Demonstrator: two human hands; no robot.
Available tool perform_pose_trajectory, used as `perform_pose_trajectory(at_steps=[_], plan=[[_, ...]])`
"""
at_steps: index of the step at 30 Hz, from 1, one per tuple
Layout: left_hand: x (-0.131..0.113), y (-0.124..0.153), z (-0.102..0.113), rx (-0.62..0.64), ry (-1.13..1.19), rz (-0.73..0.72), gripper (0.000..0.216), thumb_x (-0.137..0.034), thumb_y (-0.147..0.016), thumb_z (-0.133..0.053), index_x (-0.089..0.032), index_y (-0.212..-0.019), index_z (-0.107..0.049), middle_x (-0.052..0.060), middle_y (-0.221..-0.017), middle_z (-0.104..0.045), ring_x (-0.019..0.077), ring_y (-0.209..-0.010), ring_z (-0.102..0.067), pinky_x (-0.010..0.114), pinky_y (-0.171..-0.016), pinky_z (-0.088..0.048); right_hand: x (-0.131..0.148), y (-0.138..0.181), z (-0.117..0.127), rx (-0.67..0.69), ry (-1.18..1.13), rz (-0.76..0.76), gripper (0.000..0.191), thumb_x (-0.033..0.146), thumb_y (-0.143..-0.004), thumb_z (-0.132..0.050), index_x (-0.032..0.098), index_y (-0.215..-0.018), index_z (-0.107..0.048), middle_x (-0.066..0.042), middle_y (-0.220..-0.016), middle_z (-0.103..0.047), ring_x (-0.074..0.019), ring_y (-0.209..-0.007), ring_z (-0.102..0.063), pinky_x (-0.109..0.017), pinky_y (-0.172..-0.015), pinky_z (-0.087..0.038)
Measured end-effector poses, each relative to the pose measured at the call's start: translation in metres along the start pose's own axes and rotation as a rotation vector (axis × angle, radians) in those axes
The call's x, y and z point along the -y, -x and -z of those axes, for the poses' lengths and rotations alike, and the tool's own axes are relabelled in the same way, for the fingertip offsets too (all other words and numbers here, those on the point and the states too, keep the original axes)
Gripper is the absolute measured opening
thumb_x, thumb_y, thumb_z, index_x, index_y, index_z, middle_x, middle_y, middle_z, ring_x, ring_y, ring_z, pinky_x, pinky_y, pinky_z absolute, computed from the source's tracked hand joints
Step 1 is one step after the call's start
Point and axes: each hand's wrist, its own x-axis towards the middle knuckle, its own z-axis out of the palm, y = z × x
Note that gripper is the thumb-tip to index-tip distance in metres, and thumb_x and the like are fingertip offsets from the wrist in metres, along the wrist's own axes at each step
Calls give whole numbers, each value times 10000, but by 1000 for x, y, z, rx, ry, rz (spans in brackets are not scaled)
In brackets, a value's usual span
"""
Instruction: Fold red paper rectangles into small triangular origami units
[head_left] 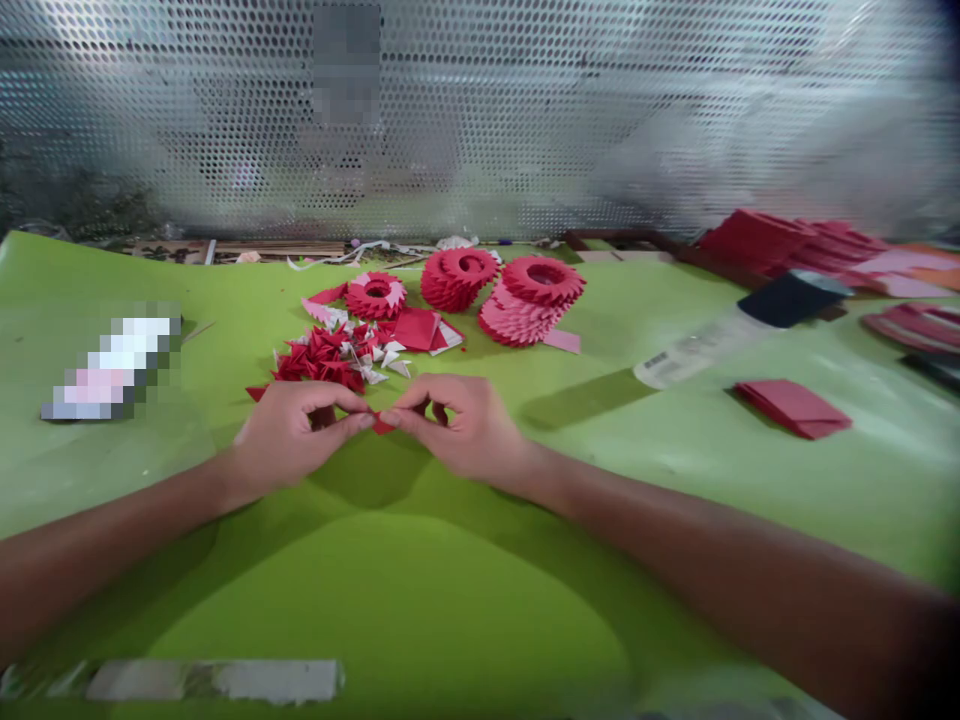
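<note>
A small folded piece of red paper (383, 424) is pinched between my two hands, above the green table surface. My left hand (304, 432) grips its left end between thumb and forefinger. On the other end, my right hand (459, 425) has the same kind of pinch. Just beyond my left hand lies a heap of folded red and white paper pieces (319, 358). Behind my fingers is a stack of red paper squares (417, 328). Farther back sit a red-and-pink paper ring (375, 295), a red ringed paper stack (457, 280) and a taller red-and-pink one (529, 305).
A clear bottle with a dark cap (697, 345) lies at the right, near a folded red paper bundle (791, 407). More red paper (787, 243) is piled at the back right. A blurred-out flat object (112, 370) lies left. A perforated metal panel (480, 130) stands behind the table.
</note>
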Motion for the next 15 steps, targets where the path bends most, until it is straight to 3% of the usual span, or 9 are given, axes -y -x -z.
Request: perform_pose_trajectory(at_steps=[7, 15], plan=[[-1, 0, 3, -43, 67, 20, 261, -408, -869, -681, -175, -851, -797, 28, -703, -762, 115, -481, -590, 208, -464, -432, -4, -3, 4, 63, -11, -80, 131, 248, -941, -639, 191, -942, -757, -20, -868, -757, -135, -741, -655, -228, -624, -469], [3, 2, 7, -61, 135, 76, 306, -445, -862, -686, -155, -873, -780, 20, -603, -704, 104, -432, -558, 172, -390, -387, -7, -9, 10, 149, -47, -108, 243, 195, -948, -566, 231, -1092, -759, -33, -1043, -769, -167, -912, -693, -278, -781, -527]])
